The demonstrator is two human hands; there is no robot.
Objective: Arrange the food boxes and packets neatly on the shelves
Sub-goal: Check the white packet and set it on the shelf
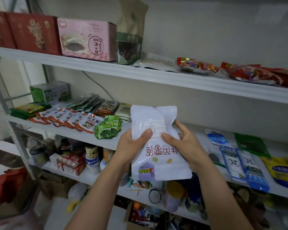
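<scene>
I hold a white snack packet (156, 123) with red characters printed upside down, upright in front of the middle shelf (83, 135). My left hand (131, 146) grips its left side, thumb on the front. My right hand (184, 143) grips the right side, thumb on the front and fingers behind. On the middle shelf lie a row of orange-and-white mushroom packets (70, 118), green seaweed packets (108, 127) and, to the right, blue-and-white packets (239, 163) and a yellow packet (279, 170).
The top shelf (140, 72) carries red boxes (33, 32), a pink box (86, 39), a standing green pouch (130, 40) and flat red packets (249, 73). A green-and-white box (48, 92) stands at the middle shelf's back left. Jars and an egg carton (71, 163) fill the lower shelf.
</scene>
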